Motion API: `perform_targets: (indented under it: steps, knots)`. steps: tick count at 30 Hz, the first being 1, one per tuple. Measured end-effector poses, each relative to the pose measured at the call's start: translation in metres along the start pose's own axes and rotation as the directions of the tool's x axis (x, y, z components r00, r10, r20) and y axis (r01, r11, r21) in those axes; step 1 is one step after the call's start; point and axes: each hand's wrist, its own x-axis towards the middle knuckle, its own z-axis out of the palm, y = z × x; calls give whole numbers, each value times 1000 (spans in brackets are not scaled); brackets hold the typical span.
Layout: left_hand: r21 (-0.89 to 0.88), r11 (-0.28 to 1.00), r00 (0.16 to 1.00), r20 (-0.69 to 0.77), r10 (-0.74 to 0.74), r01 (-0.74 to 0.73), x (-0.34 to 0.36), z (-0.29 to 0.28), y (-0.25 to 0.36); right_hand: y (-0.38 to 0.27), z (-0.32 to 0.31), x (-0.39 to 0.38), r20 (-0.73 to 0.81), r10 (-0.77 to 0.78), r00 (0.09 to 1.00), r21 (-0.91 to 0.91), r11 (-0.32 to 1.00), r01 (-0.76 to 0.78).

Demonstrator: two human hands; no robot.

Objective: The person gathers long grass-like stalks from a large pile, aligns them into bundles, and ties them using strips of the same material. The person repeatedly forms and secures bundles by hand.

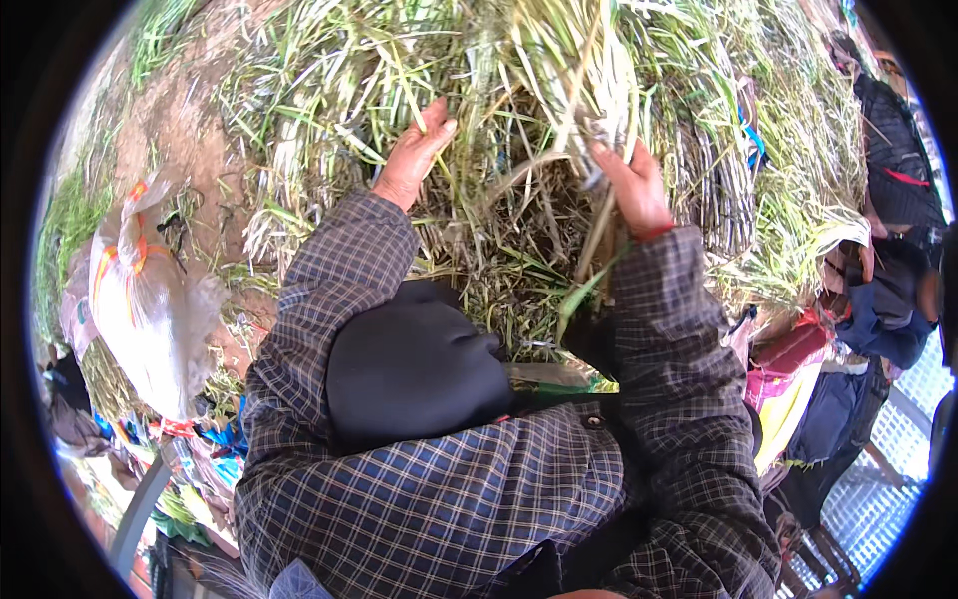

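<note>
My left hand [414,155] is open over a thick heap of long green and straw-coloured stalks [469,180], fingers stretched among loose leaves. My right hand [629,185] grips a pale bundle of stalks [589,70] that fans out toward the top of the picture. Beneath and between my hands is a tangle of shorter, darker plant bits. A black padded object [414,369] lies against my front between my checked sleeves, below the heap.
A translucent white sack [145,309] with orange ties sits on reddish soil [180,130] at the left. More plant bundles lie at the right, beside people in dark clothing [898,180] at the edge, pink and yellow bags [783,369] and a pale mesh surface [878,499].
</note>
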Motion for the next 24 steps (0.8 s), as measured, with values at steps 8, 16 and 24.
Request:
perform_targets:
  steps: [8,16,24]
  knots:
    - [-206,954,944,293,-152,217,-13,30,-4,52,51,-7,215,156,964,256,944,-209]
    - [-239,970,998,43,52,-41,-11,37,-3,58,52,-10,180,-209,961,382,915,127]
    - [-228,944,960,199,-195,239,-10,35,-11,61,68,-2,176,-98,979,-197,971,133]
